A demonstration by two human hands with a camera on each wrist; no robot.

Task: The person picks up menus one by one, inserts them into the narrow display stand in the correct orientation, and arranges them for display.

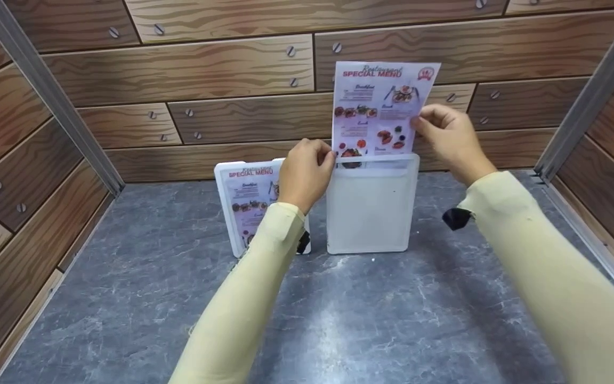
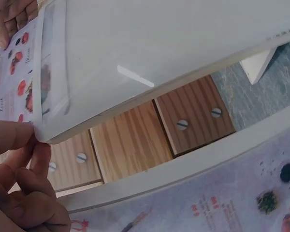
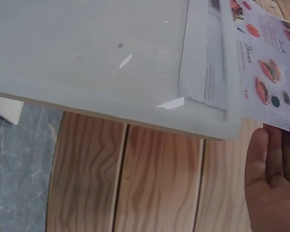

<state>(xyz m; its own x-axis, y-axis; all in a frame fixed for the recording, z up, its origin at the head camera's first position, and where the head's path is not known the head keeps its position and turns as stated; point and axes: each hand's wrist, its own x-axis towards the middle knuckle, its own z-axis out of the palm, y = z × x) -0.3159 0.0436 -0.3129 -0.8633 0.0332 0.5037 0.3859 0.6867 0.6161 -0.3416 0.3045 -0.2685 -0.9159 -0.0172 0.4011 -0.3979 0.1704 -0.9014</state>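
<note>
A white menu holder [image 1: 371, 213] with a clear front stands upright on the table. A printed restaurant menu sheet [image 1: 360, 112] rises from its top, the lower end tucked inside behind the clear front. My left hand [image 1: 307, 173] pinches the holder's upper left corner; in the left wrist view the fingertips [image 2: 31, 137] are right at that corner. With thumb and fingers, my right hand [image 1: 453, 138] holds the sheet by its right edge, above the holder's rim.
Left of it stands a second white holder [image 1: 226, 208] with a similar menu inside, partly hidden by my left hand and sleeve. Wood-patterned panels [image 1: 221, 69] wall the grey marbled table [image 1: 152, 277] at the back and sides, with metal posts [image 1: 56, 101] in the corners.
</note>
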